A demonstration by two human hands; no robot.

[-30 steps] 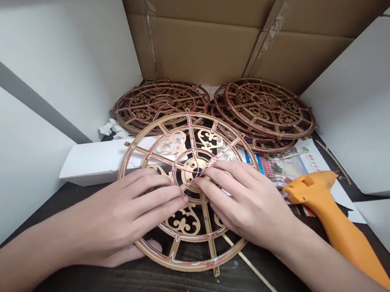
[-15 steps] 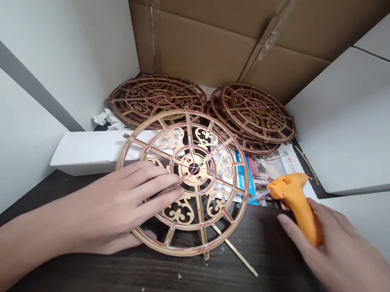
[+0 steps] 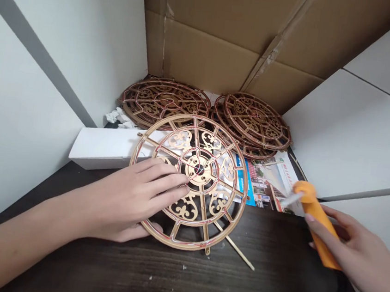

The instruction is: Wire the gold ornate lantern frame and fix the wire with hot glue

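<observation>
My left hand (image 3: 140, 198) grips a round gold openwork frame (image 3: 205, 207) at its lower left, fingers lying across the top toward the hub and thumb at the rim. Red and white wires run along the frame's rings and spokes. To the right, my right hand (image 3: 358, 253) is wrapped around the handle of an orange glue gun (image 3: 322, 229), clear of the frame. A translucent stick (image 3: 292, 200) pokes out of the gun's left end. Under the frame's lower right edge lies a thin wooden stick (image 3: 239, 253).
Similar frames lie in a left stack (image 3: 166, 101) and a right stack (image 3: 257, 117) against a cardboard sheet (image 3: 212, 50). A white box (image 3: 102, 148), crumpled white paper (image 3: 119, 118) and printed sheets (image 3: 271, 182) are nearby. White panels flank the dark table (image 3: 221, 290).
My right hand has moved the glue gun right and slightly down, away from the frame, and turned it. My left hand keeps its grip on the frame. The whole view has shifted a little.
</observation>
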